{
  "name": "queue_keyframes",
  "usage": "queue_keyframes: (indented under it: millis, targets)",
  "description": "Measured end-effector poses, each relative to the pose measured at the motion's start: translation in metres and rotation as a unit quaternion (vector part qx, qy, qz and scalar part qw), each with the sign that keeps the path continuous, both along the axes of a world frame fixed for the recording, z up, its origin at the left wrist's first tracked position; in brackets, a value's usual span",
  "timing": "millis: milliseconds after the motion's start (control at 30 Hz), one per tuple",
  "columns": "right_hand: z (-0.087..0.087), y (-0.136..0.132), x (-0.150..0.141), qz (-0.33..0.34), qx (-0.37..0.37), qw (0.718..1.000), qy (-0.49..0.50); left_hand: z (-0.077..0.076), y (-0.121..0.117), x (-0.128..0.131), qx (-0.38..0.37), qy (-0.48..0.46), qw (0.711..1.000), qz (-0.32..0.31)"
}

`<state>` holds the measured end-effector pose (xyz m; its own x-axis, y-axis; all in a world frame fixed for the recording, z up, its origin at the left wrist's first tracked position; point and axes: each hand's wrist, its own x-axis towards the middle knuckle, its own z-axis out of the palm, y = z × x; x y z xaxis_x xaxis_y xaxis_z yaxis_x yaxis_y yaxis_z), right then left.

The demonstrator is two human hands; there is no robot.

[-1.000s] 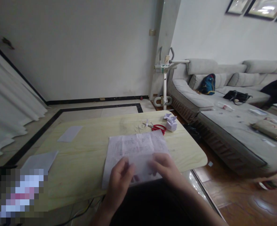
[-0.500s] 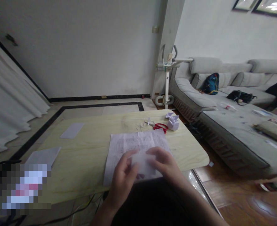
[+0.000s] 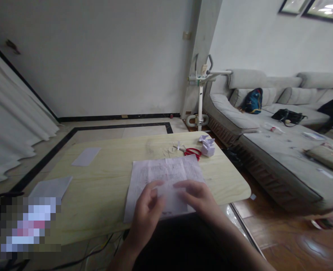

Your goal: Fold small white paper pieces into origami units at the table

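Note:
Between both hands, over the near edge of the table, is a small white piece of paper (image 3: 172, 197), blurred. My left hand (image 3: 149, 205) pinches its left side between thumb and fingers. On the opposite side my right hand (image 3: 196, 195) grips it the same way. Beneath them lies a large creased sheet with faint print (image 3: 152, 171). Past its far edge, red-handled scissors (image 3: 193, 152) rest among thin paper strips (image 3: 170, 149). Folded paper pieces (image 3: 208, 146) stand to the right of the scissors.
The pale wooden table (image 3: 104, 203) holds a small paper sheet (image 3: 86, 156) and a paper stack (image 3: 52, 187) at the left. A grey sofa (image 3: 279, 165) with bags runs along the right. White exercise equipment (image 3: 200, 98) stands behind the table.
My fingers have shifted slightly around the small paper, and its lower part looks lower and flatter against the printed sheet. Everything on the table stays where it was.

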<state>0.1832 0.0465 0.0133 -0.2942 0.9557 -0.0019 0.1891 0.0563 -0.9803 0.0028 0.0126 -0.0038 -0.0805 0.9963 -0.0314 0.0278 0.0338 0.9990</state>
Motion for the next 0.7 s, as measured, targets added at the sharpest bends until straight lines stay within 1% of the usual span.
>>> queue_keyframes:
  millis: [100, 200, 400, 567, 700]
  targets:
    - [0.001, 0.000, 0.000, -0.001, 0.002, 1.000, -0.005, -0.004, 0.001, -0.001, 0.017, 0.022, 1.000, 0.013]
    - [0.000, 0.000, 0.001, -0.009, 0.012, 1.000, -0.002, -0.008, 0.002, -0.002, 0.019, 0.016, 1.000, 0.016]
    - [-0.001, 0.001, 0.004, 0.009, -0.004, 1.000, 0.019, -0.007, 0.001, -0.004, 0.004, -0.008, 1.000, 0.018]
    - [0.001, 0.001, 0.005, 0.013, -0.028, 0.998, 0.060, -0.002, 0.000, 0.000, -0.022, -0.077, 0.996, 0.025]
    - [-0.004, 0.001, 0.007, 0.024, -0.037, 0.992, 0.115, 0.001, -0.002, 0.002, -0.038, -0.116, 0.992, 0.027]
